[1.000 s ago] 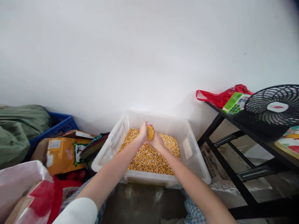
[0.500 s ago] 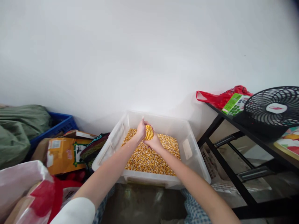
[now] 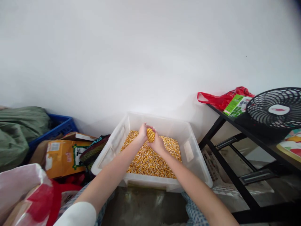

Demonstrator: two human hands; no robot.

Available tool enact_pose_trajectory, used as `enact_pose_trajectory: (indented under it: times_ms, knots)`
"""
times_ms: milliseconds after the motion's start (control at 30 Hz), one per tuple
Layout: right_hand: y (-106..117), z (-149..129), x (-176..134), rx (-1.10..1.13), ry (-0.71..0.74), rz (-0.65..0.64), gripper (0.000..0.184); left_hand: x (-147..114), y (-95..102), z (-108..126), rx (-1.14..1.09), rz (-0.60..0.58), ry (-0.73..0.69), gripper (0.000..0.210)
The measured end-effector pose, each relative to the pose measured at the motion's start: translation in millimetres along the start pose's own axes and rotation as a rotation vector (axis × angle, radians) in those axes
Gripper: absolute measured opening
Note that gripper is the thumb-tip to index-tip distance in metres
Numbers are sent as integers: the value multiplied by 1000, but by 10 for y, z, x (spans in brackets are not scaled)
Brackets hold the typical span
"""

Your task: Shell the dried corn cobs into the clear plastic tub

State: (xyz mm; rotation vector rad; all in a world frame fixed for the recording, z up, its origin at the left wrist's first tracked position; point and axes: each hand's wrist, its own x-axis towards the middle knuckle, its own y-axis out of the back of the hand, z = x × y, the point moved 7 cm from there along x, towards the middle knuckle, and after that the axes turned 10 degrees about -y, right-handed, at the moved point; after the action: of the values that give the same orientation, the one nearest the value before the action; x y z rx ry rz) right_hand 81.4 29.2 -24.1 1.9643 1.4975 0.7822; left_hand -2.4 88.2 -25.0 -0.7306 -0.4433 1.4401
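Observation:
Both hands hold one ear of corn point(image 3: 150, 135), yellow with its kernel rows showing. My left hand point(image 3: 143, 133) wraps its left side, with the fingers partly hidden behind the ear. Around the lower right side of the same ear, my right hand point(image 3: 157, 144) is closed, its thumb near the bottom. Beneath them, loose corn kernels point(image 3: 150, 161), yellow and whitish, lie heaped in a translucent plastic bin point(image 3: 188, 128). The ear is above the kernels, inside the bin's outline.
A black table point(image 3: 237, 125) at right bears a black fan point(image 3: 278, 108), a green box point(image 3: 236, 105) and a red plastic bag point(image 3: 217, 99). On the left are an orange carton point(image 3: 63, 157), a blue crate point(image 3: 62, 128) and a green cloth point(image 3: 21, 135). A white wall stands behind.
The ear of corn has tilted and turned slightly in my hands. My right hand has shifted a little to the right; both hands still grip the ear.

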Motion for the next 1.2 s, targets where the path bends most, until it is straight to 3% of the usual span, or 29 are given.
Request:
enact_pose_trajectory:
  times_ms: [200, 467, 667, 800, 1033, 1133, 1200]
  knots:
    - [-159, 3, -25, 256, -20, -140, 61, -104, -31, 37, -61, 31, -89, 42]
    - [-186, -25, -122, 585, -106, -349, 67, -219, -136, 92, -58, -51, -120, 43]
    - [-263, 24, -161, 741, -276, -425, 47, -96, -102, -27, 82, -102, -97, 39]
    - [-246, 11, -95, 817, -261, -416, 37, -67, -124, -46, 155, -110, -106, 32]
    - [-182, 77, -24, 892, -220, -434, 35, -113, -274, -57, 183, -280, -141, 33]
    - [-165, 92, 2, 776, -209, -398, 34, -73, -214, -67, 183, -242, -104, 35]
    - [-94, 142, 37, 547, -223, -260, 37, -35, -120, -42, 219, -148, -94, 35]
